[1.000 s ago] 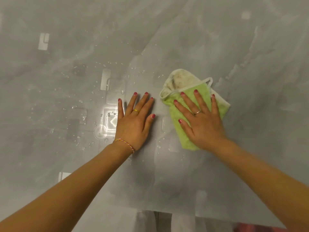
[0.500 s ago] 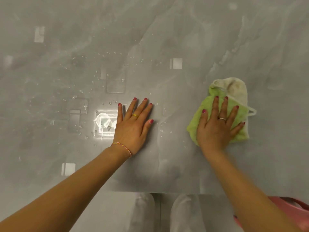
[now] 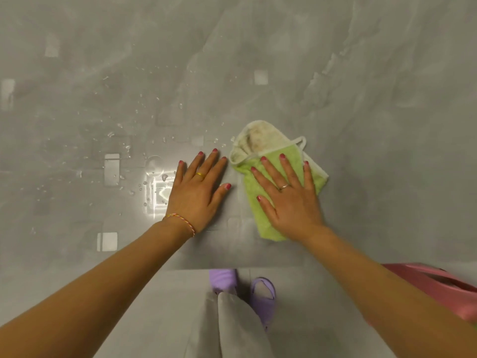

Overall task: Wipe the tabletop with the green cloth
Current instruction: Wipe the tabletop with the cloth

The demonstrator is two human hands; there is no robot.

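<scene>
The green cloth [image 3: 255,195] lies folded on the grey marbled tabletop [image 3: 361,99], with a stained white flap turned up at its far end. My right hand [image 3: 289,200] presses flat on the cloth, fingers spread and pointing away and left. My left hand [image 3: 197,189] rests flat on the bare tabletop just left of the cloth, fingers apart, holding nothing. Water droplets [image 3: 134,140] are scattered over the glossy surface left of and beyond my left hand.
The table's near edge [image 3: 232,268] runs below my wrists. Below it I see my grey trousers and purple shoes [image 3: 263,295] on the floor. A pink plastic object [image 3: 438,288] sits at the lower right, beside the table.
My right hand has slid the cloth back to the left, close to my left hand, after a sweep to the right. The left hand has stayed in place.
</scene>
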